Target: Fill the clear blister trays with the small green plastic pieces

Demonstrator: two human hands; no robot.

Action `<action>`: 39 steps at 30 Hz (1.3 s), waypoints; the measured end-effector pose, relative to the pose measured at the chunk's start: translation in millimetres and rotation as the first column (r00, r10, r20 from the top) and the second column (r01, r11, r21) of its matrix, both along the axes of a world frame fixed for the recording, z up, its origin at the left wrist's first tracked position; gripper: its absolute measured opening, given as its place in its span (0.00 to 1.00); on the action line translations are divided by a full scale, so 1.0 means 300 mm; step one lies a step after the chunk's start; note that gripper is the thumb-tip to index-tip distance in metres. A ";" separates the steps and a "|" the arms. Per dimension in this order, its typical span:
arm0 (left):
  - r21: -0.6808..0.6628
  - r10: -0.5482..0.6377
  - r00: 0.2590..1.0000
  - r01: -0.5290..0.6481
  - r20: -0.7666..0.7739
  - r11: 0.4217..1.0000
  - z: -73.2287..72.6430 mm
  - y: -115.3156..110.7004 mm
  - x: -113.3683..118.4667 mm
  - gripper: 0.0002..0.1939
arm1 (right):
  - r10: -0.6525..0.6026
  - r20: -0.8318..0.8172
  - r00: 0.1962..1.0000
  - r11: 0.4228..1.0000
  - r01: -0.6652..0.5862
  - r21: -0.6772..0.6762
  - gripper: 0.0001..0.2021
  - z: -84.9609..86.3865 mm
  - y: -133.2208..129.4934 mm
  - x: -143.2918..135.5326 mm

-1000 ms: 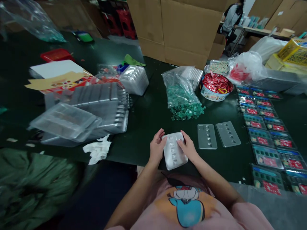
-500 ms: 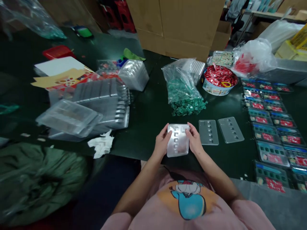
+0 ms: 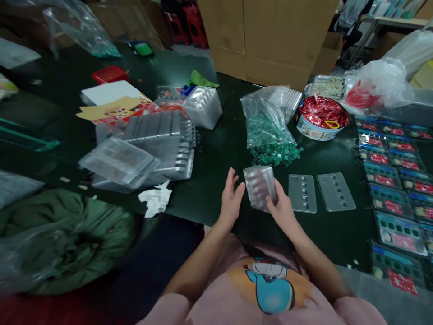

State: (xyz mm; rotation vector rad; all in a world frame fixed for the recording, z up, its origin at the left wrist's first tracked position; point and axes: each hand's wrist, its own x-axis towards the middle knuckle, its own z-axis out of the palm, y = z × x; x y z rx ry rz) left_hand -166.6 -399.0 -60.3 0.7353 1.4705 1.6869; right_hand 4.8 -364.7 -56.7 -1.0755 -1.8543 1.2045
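Note:
A stack of clear plastic trays (image 3: 260, 186) is tilted above the dark table, with my right hand (image 3: 281, 203) gripping its right side. My left hand (image 3: 232, 197) is just left of the stack, fingers apart, holding nothing. Two single clear trays (image 3: 302, 193) (image 3: 336, 192) lie flat to the right of my right hand. Beyond the held stack, green translucent pieces (image 3: 275, 153) spill from an open clear bag (image 3: 267, 113).
A round tin (image 3: 318, 132) of red packets stands behind. Rows of filled packs (image 3: 401, 232) lie at the right. Stacked clear trays (image 3: 152, 135), crumpled tissue (image 3: 155, 198) and a red dish (image 3: 111, 74) are at the left. A cardboard box (image 3: 267, 40) stands at the back.
My left hand has let go of the tray stack and moved slightly away from it. The stack has tilted in my right hand. The camera view has shifted left.

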 end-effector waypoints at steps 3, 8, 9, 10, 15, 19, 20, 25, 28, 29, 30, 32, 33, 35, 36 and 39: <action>0.030 -0.090 0.994 0.088 0.067 0.996 0.043 -0.035 0.014 0.35 | 0.082 0.218 0.973 0.962 -0.134 0.238 0.31 0.056 -0.062 -0.018; 0.008 -0.172 0.956 0.176 0.238 0.984 0.029 -0.031 -0.045 0.27 | 0.153 0.200 0.968 0.930 -0.209 0.302 0.25 0.069 -0.059 -0.034; 0.035 -0.223 0.937 0.222 0.268 0.974 0.024 -0.032 -0.059 0.26 | 0.124 0.119 0.985 0.950 -0.152 0.273 0.24 0.059 -0.033 -0.028; 0.073 -0.270 0.921 0.260 0.282 0.963 0.023 -0.034 -0.070 0.26 | 0.072 0.033 0.997 0.973 -0.078 0.219 0.23 0.046 -0.004 -0.021; 0.190 -0.488 0.836 0.452 0.252 0.872 0.049 -0.069 -0.085 0.28 | -0.049 -0.238 0.970 0.950 -0.029 -0.311 0.23 -0.038 0.097 0.016; 0.209 -0.608 0.720 0.572 0.334 0.793 0.061 -0.088 -0.067 0.33 | -0.005 -0.290 0.957 0.915 -0.112 -0.387 0.17 -0.075 0.072 0.046; 0.212 -0.616 0.693 0.583 0.375 0.784 0.059 -0.091 -0.057 0.34 | 0.004 -0.293 0.956 0.924 -0.116 -0.364 0.16 -0.075 0.059 0.056; 0.118 -0.610 0.632 0.642 0.479 0.757 0.050 -0.088 0.002 0.31 | -0.018 -0.263 0.965 0.984 -0.029 -0.175 0.11 -0.047 0.001 0.112; 0.067 -0.671 0.583 0.730 0.457 0.680 0.067 -0.074 0.011 0.29 | -0.018 -0.221 0.975 0.999 0.007 -0.053 0.10 -0.019 -0.024 0.156; 0.067 -0.699 0.543 0.766 0.466 0.640 0.076 -0.068 0.007 0.30 | 0.009 -0.202 0.979 1.000 -0.014 -0.024 0.10 -0.008 -0.031 0.172; 0.074 -0.724 0.496 0.800 0.480 0.596 0.086 -0.061 0.001 0.32 | 0.049 -0.179 0.983 0.999 -0.050 -0.002 0.11 0.004 -0.037 0.187; 0.085 -0.768 0.423 0.849 0.481 0.521 0.105 -0.046 -0.015 0.34 | 0.141 -0.135 0.981 0.990 -0.141 0.009 0.13 0.025 -0.044 0.213; 0.081 -0.785 0.398 0.868 0.475 0.489 0.114 -0.039 -0.022 0.35 | 0.173 -0.123 0.977 0.985 -0.175 -0.003 0.14 0.033 -0.045 0.222; 0.061 -0.808 0.367 0.895 0.461 0.441 0.131 -0.024 -0.032 0.36 | 0.197 -0.123 0.973 0.978 -0.204 -0.042 0.16 0.044 -0.047 0.231; 0.047 -0.815 0.362 0.903 0.452 0.427 0.139 -0.017 -0.034 0.36 | 0.190 -0.129 0.973 0.978 -0.199 -0.062 0.15 0.047 -0.048 0.232; 0.008 -0.839 0.363 0.916 0.405 0.400 0.157 0.006 -0.033 0.32 | 0.170 -0.140 0.975 0.979 -0.184 -0.091 0.13 0.057 -0.052 0.225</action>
